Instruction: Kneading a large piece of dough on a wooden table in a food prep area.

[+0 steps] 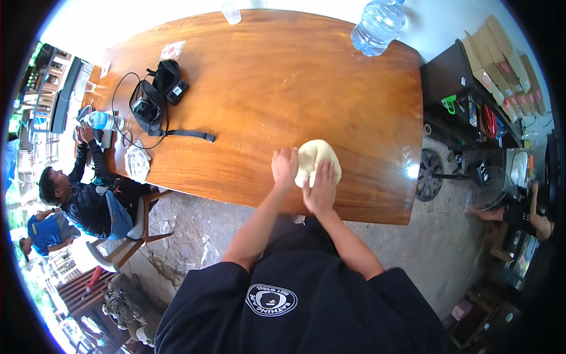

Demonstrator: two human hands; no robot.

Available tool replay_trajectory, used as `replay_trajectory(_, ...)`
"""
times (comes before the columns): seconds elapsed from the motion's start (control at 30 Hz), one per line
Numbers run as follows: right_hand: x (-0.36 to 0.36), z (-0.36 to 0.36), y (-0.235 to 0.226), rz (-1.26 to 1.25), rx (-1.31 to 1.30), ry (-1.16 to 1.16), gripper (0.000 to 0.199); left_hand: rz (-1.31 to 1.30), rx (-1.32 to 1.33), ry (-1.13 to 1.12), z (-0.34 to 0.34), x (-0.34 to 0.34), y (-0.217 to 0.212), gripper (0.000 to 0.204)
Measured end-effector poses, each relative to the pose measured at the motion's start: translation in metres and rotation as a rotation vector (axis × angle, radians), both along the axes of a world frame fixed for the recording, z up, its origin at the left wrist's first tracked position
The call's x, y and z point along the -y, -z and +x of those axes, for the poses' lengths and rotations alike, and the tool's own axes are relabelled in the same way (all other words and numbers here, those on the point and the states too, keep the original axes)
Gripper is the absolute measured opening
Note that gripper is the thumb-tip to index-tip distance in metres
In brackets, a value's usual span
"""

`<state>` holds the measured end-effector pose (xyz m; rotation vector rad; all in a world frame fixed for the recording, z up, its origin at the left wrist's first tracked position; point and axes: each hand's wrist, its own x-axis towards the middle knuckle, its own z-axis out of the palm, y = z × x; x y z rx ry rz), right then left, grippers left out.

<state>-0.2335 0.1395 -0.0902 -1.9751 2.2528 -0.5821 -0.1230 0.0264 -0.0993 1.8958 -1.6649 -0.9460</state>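
A round of pale dough (319, 154) lies on the polished wooden table (259, 100) near its front edge, with a crease across its top. My right hand (320, 190) rests on the dough's near side, its fingers stretched out flat over it. At the dough's left edge, my left hand (285, 168) touches it from the side. The left fingers point away from me, slightly bent and not wrapped round anything.
Left on the table are a black strap harness (152, 106) with a cable, a crumpled plastic bag (137, 161) and a water bottle (101, 120). A large water jug (378, 28) and a plastic cup (232, 13) stand at the far edge. A person (88, 203) sits at left; a fan (489, 189) stands right.
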Motion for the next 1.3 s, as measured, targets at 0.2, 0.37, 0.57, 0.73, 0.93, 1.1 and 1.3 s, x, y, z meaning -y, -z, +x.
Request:
replay_trajectory(0.2,0.107,-0.059,-0.068,0.788,0.193,-0.438,0.055,0.199,-0.323,0.266,-0.02,0.094,-0.008,0.038)
replay_trajectory(0.37,0.164,-0.089,-0.055,0.003,0.663,0.165,0.028,-0.208,-0.19,0.471,-0.032,0.083,0.033,0.048)
replay_trajectory(0.57,0.07,-0.003,-0.006,-0.215,0.398,-0.112,0.042,-0.223,-0.271,0.355,-0.009,-0.014,0.007,0.053)
replay_trajectory(0.73,0.03,-0.027,0.014,-0.191,-0.069,-0.067,0.048,-0.431,-0.135,0.474,-0.023,-0.047,0.003,0.054)
replay_trajectory(0.93,0.122,-0.041,0.029,-0.082,-0.181,0.015,0.051,-0.478,-0.081,0.176,-0.056,0.039,0.029,0.054)
replay_trajectory(1.1,0.178,-0.059,0.038,-0.097,-0.146,0.079,0.053,-0.392,-0.057,0.073,-0.066,0.091,0.024,0.055)
replay_trajectory(1.3,0.17,-0.101,0.018,0.181,0.201,-0.139,0.056,-0.126,-0.175,0.357,-0.043,0.071,0.017,0.052)
